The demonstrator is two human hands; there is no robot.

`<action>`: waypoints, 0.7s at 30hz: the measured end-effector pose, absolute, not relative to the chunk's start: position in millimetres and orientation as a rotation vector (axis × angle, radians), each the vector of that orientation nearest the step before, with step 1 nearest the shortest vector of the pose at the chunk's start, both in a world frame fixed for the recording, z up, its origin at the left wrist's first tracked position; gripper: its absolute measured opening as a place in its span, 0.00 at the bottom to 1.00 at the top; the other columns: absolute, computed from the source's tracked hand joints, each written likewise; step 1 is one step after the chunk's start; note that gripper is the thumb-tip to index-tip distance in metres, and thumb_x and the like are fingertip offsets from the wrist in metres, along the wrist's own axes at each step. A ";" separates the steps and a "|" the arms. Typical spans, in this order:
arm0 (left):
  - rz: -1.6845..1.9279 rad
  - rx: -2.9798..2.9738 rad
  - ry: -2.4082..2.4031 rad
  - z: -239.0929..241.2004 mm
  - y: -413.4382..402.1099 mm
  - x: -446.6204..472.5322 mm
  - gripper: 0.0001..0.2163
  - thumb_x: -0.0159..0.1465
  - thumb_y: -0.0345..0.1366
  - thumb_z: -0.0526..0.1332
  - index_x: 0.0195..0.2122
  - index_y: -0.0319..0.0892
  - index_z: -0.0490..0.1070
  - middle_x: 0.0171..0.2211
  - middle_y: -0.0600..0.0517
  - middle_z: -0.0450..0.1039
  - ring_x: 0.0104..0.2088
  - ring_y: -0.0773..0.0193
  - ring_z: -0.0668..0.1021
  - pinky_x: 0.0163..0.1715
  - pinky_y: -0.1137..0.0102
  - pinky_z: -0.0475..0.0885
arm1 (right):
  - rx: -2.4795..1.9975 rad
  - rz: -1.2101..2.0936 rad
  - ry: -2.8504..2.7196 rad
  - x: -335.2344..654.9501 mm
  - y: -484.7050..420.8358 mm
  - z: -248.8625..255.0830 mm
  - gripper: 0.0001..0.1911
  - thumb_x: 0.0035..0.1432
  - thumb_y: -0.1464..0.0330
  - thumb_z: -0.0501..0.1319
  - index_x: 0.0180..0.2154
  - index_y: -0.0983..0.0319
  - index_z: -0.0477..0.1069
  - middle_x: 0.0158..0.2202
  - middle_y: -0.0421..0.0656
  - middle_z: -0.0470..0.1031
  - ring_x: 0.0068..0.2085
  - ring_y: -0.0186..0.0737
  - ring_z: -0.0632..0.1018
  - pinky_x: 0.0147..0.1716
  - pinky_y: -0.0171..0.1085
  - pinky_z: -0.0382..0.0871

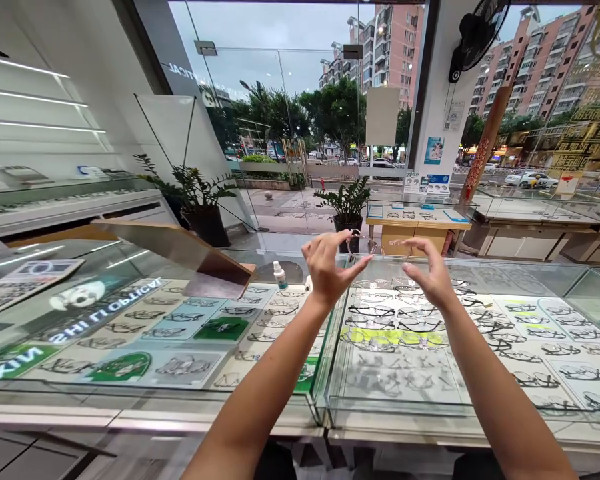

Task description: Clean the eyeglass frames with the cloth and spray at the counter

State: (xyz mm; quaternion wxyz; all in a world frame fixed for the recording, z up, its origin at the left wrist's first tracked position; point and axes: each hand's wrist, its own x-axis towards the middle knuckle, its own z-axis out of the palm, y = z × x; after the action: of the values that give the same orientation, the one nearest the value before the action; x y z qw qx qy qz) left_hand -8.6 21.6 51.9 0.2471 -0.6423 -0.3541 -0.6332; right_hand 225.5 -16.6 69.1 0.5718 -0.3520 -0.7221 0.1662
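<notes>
I hold a pair of thin clear-framed glasses up in front of me, above the glass display counter. My left hand pinches the left end of the frame between fingers and thumb. My right hand grips the right end with its fingers curled. Both arms stretch forward over the counter. Rows of spectacle frames lie under the glass below my hands.
A small white dropper bottle stands on the counter left of my hands, beside a tilted mirror on a wooden stand. Potted plants stand by the shop window. More display cases run along the left wall and far right.
</notes>
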 end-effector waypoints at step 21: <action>-1.849 -1.696 -0.914 131.0 -32.3 -9.2 0.22 0.57 0.56 0.73 0.43 0.46 0.73 0.39 0.49 0.80 0.41 0.56 0.80 0.46 0.60 0.72 | -0.824 -0.299 -1.640 203.2 -62.4 131.6 0.25 0.63 0.55 0.66 0.60 0.50 0.67 0.50 0.44 0.78 0.50 0.52 0.79 0.54 0.54 0.72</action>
State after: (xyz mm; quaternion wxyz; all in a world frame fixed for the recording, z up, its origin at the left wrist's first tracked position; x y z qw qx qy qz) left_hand -9.2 -32.3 131.0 0.2336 -0.6176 -0.3329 -0.6732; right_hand 203.2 -62.4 131.6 0.5981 -0.3553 -0.7068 -0.1288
